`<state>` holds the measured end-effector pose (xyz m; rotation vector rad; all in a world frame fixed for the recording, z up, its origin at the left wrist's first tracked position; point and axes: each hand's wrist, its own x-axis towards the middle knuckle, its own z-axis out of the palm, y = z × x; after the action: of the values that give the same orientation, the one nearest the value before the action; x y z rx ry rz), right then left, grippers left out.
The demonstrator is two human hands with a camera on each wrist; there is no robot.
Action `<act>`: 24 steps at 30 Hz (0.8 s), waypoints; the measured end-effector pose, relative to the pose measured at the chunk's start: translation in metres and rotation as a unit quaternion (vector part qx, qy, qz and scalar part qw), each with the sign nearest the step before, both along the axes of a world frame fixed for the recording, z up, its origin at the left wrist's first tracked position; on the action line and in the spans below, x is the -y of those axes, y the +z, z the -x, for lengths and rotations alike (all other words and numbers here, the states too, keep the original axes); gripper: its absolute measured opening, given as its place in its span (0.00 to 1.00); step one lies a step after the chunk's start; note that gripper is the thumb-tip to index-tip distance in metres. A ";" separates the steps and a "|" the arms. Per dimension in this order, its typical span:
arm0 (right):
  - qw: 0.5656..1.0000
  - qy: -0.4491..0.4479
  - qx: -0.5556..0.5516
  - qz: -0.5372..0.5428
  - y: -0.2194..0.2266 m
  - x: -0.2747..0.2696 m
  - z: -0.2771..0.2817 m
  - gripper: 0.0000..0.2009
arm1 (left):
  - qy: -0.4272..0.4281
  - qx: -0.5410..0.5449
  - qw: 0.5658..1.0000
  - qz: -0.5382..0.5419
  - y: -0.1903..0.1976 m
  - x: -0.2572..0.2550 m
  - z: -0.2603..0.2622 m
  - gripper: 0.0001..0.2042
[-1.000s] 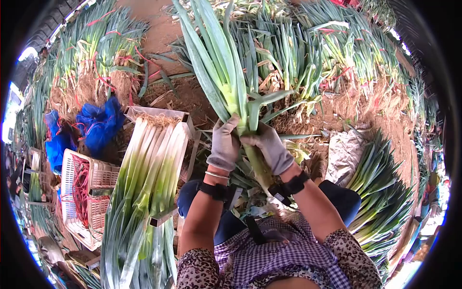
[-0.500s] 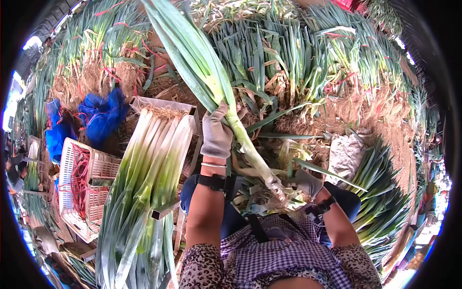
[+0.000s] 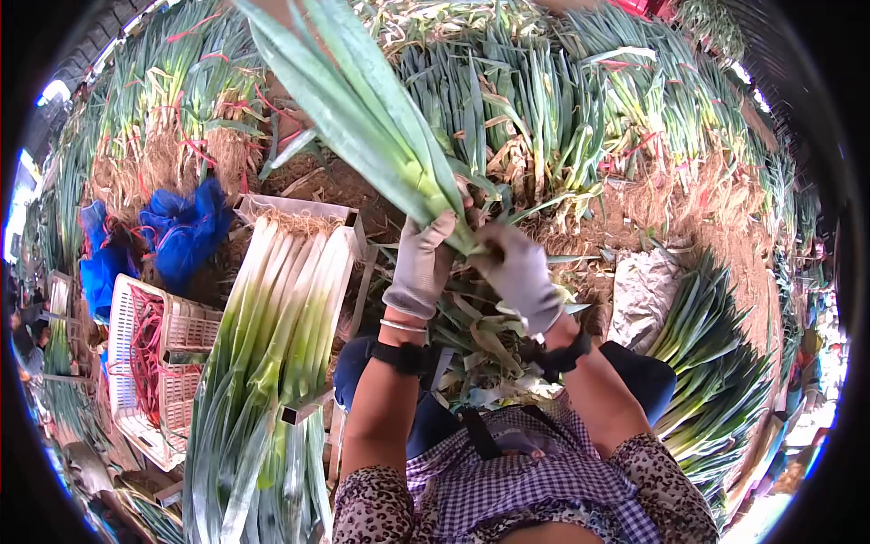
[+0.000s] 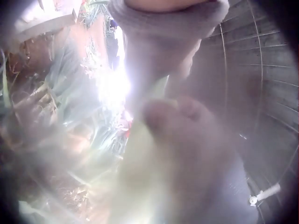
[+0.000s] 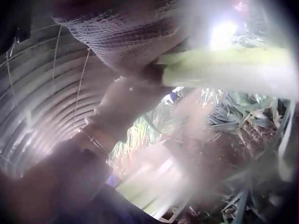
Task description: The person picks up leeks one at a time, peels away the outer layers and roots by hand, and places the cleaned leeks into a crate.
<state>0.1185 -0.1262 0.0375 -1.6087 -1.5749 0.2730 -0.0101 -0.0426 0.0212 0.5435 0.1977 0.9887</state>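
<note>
A large green onion [image 3: 412, 172] slants up and left in front of me in the head view, its leaves running to the top edge. My gloved left hand [image 3: 423, 267] grips it at the neck, thumb across the stalk. Just below and to the right, my gloved right hand [image 3: 521, 276] is blurred, its bent fingers pinching at the stalk. The right wrist view shows the pale stalk [image 5: 229, 70] beside the glove. Its lower end is hidden behind the hands in the head view. The left wrist view is hazy, with both gloves close about the stalk.
On my left, cleaned green onions [image 3: 281, 317] lie in a metal rack [image 3: 353, 231], roots away from me. Beside them are a white basket [image 3: 136, 435] of red ties and blue netting [image 3: 186, 231]. More green onions [image 3: 716, 363] lie at right; rooty bundles [image 3: 671, 118] line the back.
The right hand went down to the right with a stripped leaf, then came back up to the stalk without it. The left hand kept its grip; the green onion now leans further left.
</note>
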 end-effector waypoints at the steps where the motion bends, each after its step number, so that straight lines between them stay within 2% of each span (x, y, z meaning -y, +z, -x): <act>1: 0.998 -0.004 -0.046 0.048 0.003 -0.003 -0.009 0.12 | 0.011 0.008 1.000 -0.007 0.000 0.000 -0.002 0.21; 2: 0.992 -0.008 -0.091 0.092 0.004 -0.004 -0.017 0.12 | 0.001 0.022 1.000 -0.011 0.000 0.000 -0.001 0.21; 3: 0.985 0.019 -0.164 0.055 0.004 -0.006 -0.014 0.12 | -0.010 0.036 0.999 -0.017 0.000 0.000 -0.001 0.21; 5: 0.973 0.046 -0.190 0.126 0.014 0.007 -0.016 0.11 | -0.041 0.042 0.998 -0.024 -0.003 0.000 -0.001 0.20; 6: 0.964 0.060 -0.202 0.160 0.022 0.014 -0.014 0.10 | -0.017 -0.001 1.000 -0.017 -0.002 -0.001 0.000 0.19; 7: 0.983 0.119 -0.106 0.094 0.009 0.022 -0.018 0.10 | 0.020 -0.045 0.999 -0.014 0.000 -0.001 -0.001 0.18; 8: 0.973 0.150 -0.159 0.074 0.009 0.029 -0.019 0.09 | 0.059 -0.090 0.994 -0.007 0.001 0.000 0.000 0.18; 10: 0.940 0.208 -0.267 0.037 0.012 0.042 -0.018 0.09 | 0.069 -0.116 0.990 0.032 0.022 0.002 0.007 0.16; 11: 0.900 0.204 -0.379 0.068 0.010 0.046 -0.019 0.08 | 0.086 -0.112 0.989 0.038 0.009 -0.005 0.004 0.13; 14: 0.858 0.154 -0.488 0.040 0.000 0.043 -0.014 0.06 | 0.119 -0.132 0.983 0.039 -0.004 -0.014 -0.001 0.12; 15: 0.873 0.133 -0.454 0.121 0.007 0.058 -0.021 0.08 | 0.158 -0.125 0.979 0.042 -0.021 -0.024 -0.002 0.12; 16: 0.911 0.129 -0.369 0.134 -0.008 0.081 -0.032 0.09 | 0.181 -0.141 0.970 0.075 -0.004 -0.019 0.005 0.11; 17: 0.941 0.122 -0.281 0.144 -0.022 0.104 -0.043 0.12 | 0.201 -0.147 0.966 0.070 -0.008 -0.026 0.010 0.11; 19: 0.941 0.100 -0.173 0.271 -0.037 0.134 -0.070 0.15 | 0.221 -0.164 0.959 0.074 -0.002 -0.029 0.021 0.11; 21: 0.929 -0.039 -0.174 0.323 -0.042 0.151 -0.069 0.18 | 0.248 -0.197 0.947 0.054 -0.008 -0.029 0.017 0.09; 22: 0.951 -0.028 -0.109 0.289 -0.030 0.146 -0.059 0.18 | 0.257 -0.214 0.942 0.042 -0.011 -0.028 0.014 0.08; 24: 0.977 -0.010 0.022 0.213 0.005 0.125 -0.029 0.19 | 0.251 -0.175 0.950 0.066 -0.004 -0.021 0.011 0.09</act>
<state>0.1476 -0.2509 0.0422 -1.9640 -1.6073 0.6014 -0.0216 -0.0218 0.0175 0.5550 0.7443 1.3557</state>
